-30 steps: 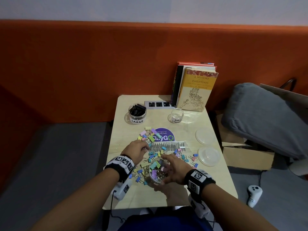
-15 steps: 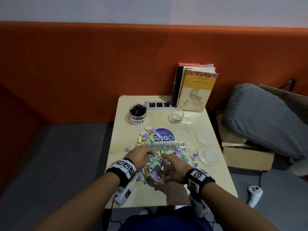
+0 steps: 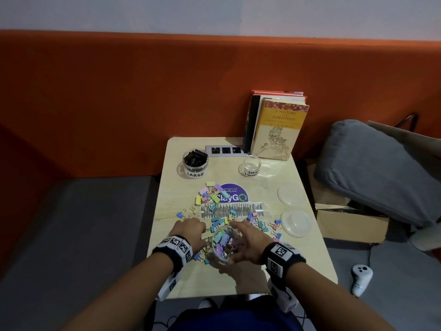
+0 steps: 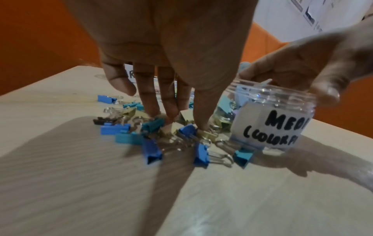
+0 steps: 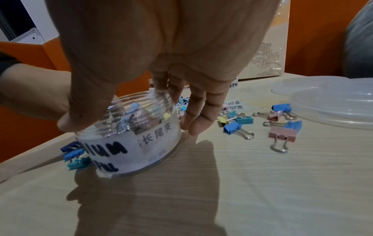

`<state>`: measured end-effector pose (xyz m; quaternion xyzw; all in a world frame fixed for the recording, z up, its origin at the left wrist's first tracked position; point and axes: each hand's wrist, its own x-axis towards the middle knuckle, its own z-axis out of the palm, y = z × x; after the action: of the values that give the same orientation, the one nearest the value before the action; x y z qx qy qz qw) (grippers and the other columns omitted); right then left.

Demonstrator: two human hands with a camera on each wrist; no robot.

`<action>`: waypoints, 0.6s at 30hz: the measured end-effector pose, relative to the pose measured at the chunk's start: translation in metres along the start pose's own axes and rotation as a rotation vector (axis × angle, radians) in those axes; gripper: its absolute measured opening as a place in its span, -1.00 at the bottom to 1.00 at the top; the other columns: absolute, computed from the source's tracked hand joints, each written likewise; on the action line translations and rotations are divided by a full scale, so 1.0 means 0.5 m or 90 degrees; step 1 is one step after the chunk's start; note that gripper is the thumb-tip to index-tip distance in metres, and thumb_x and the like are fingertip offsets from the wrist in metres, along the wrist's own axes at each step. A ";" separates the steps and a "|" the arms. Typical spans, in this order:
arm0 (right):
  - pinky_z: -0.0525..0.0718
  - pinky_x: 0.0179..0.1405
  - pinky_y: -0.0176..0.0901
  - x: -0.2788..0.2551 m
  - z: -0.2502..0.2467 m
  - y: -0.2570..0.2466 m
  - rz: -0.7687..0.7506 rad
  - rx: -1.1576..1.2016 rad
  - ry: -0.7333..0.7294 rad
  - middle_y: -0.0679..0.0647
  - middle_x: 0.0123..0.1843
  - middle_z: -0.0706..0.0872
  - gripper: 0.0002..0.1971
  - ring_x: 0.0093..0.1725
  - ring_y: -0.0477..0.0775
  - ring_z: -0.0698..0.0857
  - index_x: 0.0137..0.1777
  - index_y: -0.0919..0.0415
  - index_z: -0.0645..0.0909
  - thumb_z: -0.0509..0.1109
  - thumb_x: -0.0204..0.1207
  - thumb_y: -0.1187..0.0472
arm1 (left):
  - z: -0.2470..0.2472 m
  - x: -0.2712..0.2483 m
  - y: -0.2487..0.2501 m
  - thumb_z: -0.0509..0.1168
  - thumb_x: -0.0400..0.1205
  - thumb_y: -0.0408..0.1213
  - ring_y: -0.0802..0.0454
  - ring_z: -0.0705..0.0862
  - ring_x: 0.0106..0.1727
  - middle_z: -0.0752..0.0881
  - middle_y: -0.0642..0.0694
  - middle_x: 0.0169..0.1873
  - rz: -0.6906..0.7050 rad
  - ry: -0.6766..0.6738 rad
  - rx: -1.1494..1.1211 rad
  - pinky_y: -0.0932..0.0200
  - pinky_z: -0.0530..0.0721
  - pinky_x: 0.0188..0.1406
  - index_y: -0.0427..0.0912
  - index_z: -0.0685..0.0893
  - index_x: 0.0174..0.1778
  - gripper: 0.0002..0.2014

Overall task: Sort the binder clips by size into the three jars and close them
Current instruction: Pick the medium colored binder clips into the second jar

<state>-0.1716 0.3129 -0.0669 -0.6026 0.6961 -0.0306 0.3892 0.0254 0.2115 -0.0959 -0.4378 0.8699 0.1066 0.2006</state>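
The clear jar labelled medium colourful stands near the table's front edge, with pastel binder clips in it. My right hand grips its rim, thumb on one side and fingers on the other. My left hand reaches down into the loose clips left of the jar. Its thumb and fingertips pinch a pale yellow clip. Blue and teal clips lie around it. The large jar holds black clips. The small jar looks empty.
More coloured clips are scattered mid-table around a clear plastic bag. Two clear lids lie at the right. Books and a power strip stand at the back. A cardboard box sits right of the table.
My left hand has drawn back from the far clip pile to the clips just left of the medium jar. My right hand has stayed on the jar.
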 end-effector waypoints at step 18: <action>0.46 0.51 0.07 0.002 0.008 0.004 0.011 0.013 0.003 -0.04 0.63 0.29 0.13 0.54 0.12 0.41 0.69 -0.08 0.11 0.72 0.19 -0.11 | 0.002 -0.014 -0.009 0.32 0.60 -0.13 -0.02 0.62 0.14 0.69 0.05 0.04 0.025 0.028 -0.172 -0.02 0.43 0.29 0.05 0.62 0.15 -0.79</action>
<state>-0.1707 0.3142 -0.0714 -0.5927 0.7018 -0.0360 0.3935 0.0328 0.2142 -0.0938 -0.4458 0.8603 0.2171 0.1186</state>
